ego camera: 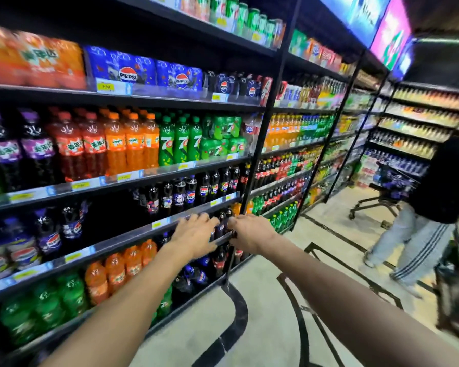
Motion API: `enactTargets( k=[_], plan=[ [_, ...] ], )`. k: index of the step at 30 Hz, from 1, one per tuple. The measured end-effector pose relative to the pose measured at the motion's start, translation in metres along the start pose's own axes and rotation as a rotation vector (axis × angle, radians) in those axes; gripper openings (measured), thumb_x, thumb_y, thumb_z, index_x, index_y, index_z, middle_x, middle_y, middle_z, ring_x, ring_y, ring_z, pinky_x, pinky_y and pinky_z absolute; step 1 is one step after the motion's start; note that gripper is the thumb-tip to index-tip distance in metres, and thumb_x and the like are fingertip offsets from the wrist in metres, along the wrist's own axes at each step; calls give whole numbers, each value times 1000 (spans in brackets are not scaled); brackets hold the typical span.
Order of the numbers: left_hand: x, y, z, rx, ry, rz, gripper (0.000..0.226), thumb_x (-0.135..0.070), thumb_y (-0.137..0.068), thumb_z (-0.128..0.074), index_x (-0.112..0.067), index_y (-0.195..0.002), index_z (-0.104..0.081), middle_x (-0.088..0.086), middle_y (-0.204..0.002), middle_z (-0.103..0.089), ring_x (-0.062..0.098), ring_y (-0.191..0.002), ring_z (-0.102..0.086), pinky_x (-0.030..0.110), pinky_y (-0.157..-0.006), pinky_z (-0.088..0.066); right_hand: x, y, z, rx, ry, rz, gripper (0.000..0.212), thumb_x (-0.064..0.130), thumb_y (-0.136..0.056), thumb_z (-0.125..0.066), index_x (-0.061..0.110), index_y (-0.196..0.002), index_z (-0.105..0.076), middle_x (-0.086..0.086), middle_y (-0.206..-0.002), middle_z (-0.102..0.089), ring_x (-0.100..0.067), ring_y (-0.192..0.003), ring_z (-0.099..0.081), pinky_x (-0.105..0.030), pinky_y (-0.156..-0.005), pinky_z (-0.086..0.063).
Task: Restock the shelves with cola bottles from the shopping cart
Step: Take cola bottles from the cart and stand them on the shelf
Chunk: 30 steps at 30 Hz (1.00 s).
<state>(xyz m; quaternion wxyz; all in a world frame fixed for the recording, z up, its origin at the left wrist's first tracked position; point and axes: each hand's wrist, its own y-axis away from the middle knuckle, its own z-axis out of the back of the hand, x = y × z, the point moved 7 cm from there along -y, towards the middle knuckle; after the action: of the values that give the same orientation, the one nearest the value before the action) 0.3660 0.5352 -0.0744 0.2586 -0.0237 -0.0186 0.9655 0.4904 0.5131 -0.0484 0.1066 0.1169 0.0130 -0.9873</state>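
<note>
Reaching hands: both bare arms stretch to the right end of the shelf rail (170, 221), the landmark for every line below.
Left hand (195, 234): palm down with fingers spread, lying over the rail; whether it grips anything I cannot tell.
Right hand (249, 233): just right of the rail's end, fingers curled toward a dark cola bottle (221, 225); whether they close on it I cannot tell.
Cola bottle: upright on the shelf behind the rail, between the two hands, with one more dark bottle close beside it.
Shelf above the rail: a row of about eight dark Pepsi bottles (204, 188), with an empty dark gap to their left.
Two shelves above the rail: three green 7up bottles (180, 143), three orange soda bottles (134, 144) in front, red and purple ones further left.
Three shelves above the rail: two blue Pepsi multipacks (143, 68) beside orange packs.
Shelf below the rail: four orange bottles (125, 263), with dark cola bottles to their right.
Far right of the rail: one shopping cart (382, 194) down the aisle, its contents too blurred to name, and one person (432, 197) in dark top and striped trousers beside it.
</note>
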Motion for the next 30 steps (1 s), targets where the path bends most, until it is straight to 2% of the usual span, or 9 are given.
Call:
enactTargets(
  k=[7, 14, 18, 24, 30],
  plan=[
    [-48, 52, 2, 10, -26, 61, 63, -49, -88, -66, -30, -143, -40, 3, -139, -45, 29, -128, -44, 50, -104, -40, -5, 66, 1, -27, -20, 4, 35, 35, -95, -59, 17, -124, -54, -7, -119, -63, -31, -115, -58, -41, -86, -51],
    [-66, 105, 10, 9, -58, 56, 58, -50, -89, -65, -27, -137, -43, 4, -137, -47, 29, -128, -45, 49, -102, -42, -6, 138, -5, 25, -113, -110, 38, 35, -91, -64, 17, -124, -57, -9, -122, -64, -32, -116, -61, -41, -88, -51],
    [-76, 129, 12, 26, -77, 20, 57, -50, -90, -65, -25, -136, -43, 3, -136, -47, 29, -127, -45, 49, -103, -42, -1, 186, -7, 59, -110, -182, 35, 33, -94, -60, 12, -121, -57, -12, -118, -66, -35, -111, -63, -41, -84, -51],
    [-100, 174, 3, 22, -70, -67, 59, -50, -91, -63, -24, -139, -42, 3, -139, -47, 28, -129, -45, 48, -101, -43, 1, 257, -27, 166, -83, -326, 40, 35, -93, -63, 18, -129, -57, -9, -132, -62, -31, -123, -58, -40, -100, -49],
    [-115, 207, -3, 83, -68, -81, 59, -48, -91, -63, -24, -140, -42, 4, -140, -46, 28, -129, -44, 48, -103, -40, -3, 332, -30, 179, -16, -457, 39, 35, -94, -62, 19, -130, -57, -7, -131, -63, -30, -122, -60, -39, -97, -47]
  ],
)
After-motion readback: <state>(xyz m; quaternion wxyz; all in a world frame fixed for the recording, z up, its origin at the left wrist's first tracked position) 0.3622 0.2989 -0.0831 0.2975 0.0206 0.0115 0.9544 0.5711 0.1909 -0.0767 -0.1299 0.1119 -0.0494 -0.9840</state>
